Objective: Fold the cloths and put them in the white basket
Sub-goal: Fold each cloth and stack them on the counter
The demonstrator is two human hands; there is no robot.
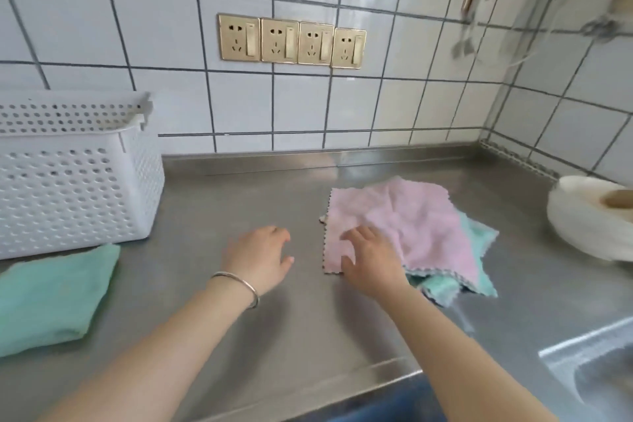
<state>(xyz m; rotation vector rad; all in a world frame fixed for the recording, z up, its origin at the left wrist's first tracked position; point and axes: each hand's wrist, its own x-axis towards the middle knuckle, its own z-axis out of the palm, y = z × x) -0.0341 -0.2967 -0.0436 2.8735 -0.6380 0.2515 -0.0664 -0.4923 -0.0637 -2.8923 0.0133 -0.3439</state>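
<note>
Right hand (368,259) grip flat on pink cloth (394,226), left hand (260,255) open and empty; green cloth (51,295) folded, white basket (78,181) contents unseen.

White basket (73,181): we record a rectangular plastic basket with perforated walls, standing upright at the left of the desk (274,319), against the tiled wall; we cannot see its inside.

Pink cloth (404,223): we note a fluffy square with a zigzag edge, lying mostly flat and slightly rumpled at centre-right of the desk, on top of another cloth. Its near left corner is partly covered.

Green cloth under the pink (479,250): we list a mint-coloured cloth, crumpled, showing at the right and near edges of the pink one.

Folded green cloth (51,295): we enter a mint cloth lying folded flat on the desk, just in front of the basket.
</note>
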